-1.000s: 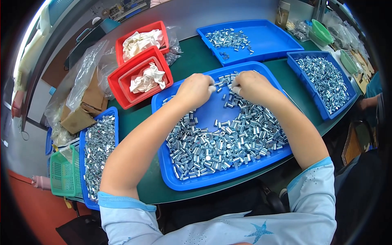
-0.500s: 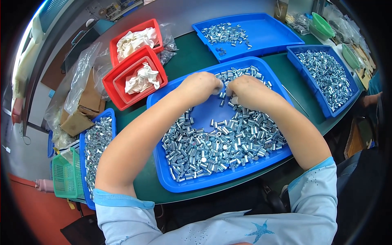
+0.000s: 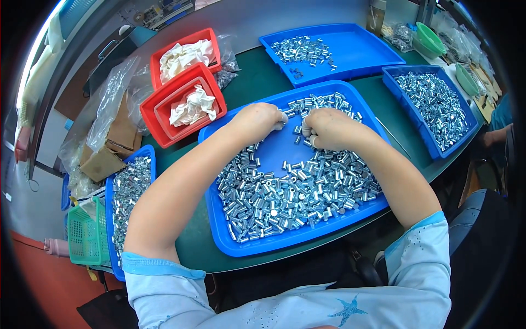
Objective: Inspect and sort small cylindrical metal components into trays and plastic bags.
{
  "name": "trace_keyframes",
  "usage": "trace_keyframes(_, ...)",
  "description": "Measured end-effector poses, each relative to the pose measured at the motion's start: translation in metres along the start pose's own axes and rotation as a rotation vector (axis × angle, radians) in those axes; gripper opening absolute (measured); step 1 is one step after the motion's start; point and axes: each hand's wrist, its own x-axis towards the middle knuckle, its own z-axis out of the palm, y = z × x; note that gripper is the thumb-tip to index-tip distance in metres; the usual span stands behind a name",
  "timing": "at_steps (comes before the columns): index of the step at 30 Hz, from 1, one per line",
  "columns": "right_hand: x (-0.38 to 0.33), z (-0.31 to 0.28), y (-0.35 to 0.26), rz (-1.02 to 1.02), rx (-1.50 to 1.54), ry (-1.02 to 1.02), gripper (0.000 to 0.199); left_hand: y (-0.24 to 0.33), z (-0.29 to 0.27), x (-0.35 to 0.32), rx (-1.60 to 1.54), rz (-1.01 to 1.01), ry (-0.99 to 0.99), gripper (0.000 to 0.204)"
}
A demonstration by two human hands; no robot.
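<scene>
A large blue tray (image 3: 274,151) in front of me holds a heap of short shiny metal sleeves (image 3: 296,197), with a bare patch of tray floor in its middle. My left hand (image 3: 262,119) hovers over the tray's left far part, fingers curled in and tipped with white covers. Whatever those fingers hold is hidden. My right hand (image 3: 331,127) is over the far middle of the tray, closed and bent down next to a few loose sleeves. White covers show on its fingers too, and the back of the hand hides what lies in its grip.
Farther back stands a blue tray (image 3: 361,52) with a small pile of metal pieces. Full blue trays sit at the right (image 3: 433,109) and left (image 3: 131,189). Red bins (image 3: 219,104) hold white cloths. A thin rod (image 3: 393,137) lies beside the main tray.
My left hand has drawn back to the left, widening the gap between the hands. The right hand has stayed nearly in place, its fingers still curled. The view has shifted slightly.
</scene>
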Motion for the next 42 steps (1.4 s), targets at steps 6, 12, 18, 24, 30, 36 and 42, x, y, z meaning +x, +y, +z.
trace_keyframes(6, 0.005, -0.010, 0.010, 0.030, 0.276, 0.130, 0.016, -0.002, 0.002, -0.012, 0.001, -0.046, 0.042, 0.013)
trace_keyframes(12, 0.014, 0.004, 0.010, -0.090, 0.155, 0.202, 0.015, -0.006, 0.003, -0.012, 0.021, -0.003, 0.001, 0.013)
trace_keyframes(18, 0.022, 0.016, 0.007, -0.151, -0.074, 0.206, 0.012, 0.005, 0.016, -0.016, 0.125, -0.118, 0.112, 0.013)
trace_keyframes(24, 0.024, 0.005, 0.002, -0.048, -0.098, 0.015, 0.010, 0.008, 0.019, -0.013, 0.126, -0.175, 0.125, 0.015)
trace_keyframes(30, 0.018, 0.008, 0.000, -0.150, -0.269, 0.179, 0.011, 0.010, 0.017, -0.012, 0.125, -0.204, 0.089, 0.017)
trace_keyframes(36, 0.010, 0.017, 0.000, -0.136, -0.261, 0.243, 0.011, 0.008, 0.018, -0.015, 0.112, -0.231, 0.099, 0.019)
trace_keyframes(42, 0.009, 0.008, 0.007, -0.199, -0.267, 0.179, 0.013, 0.008, 0.020, -0.014, 0.102, -0.192, 0.137, 0.018)
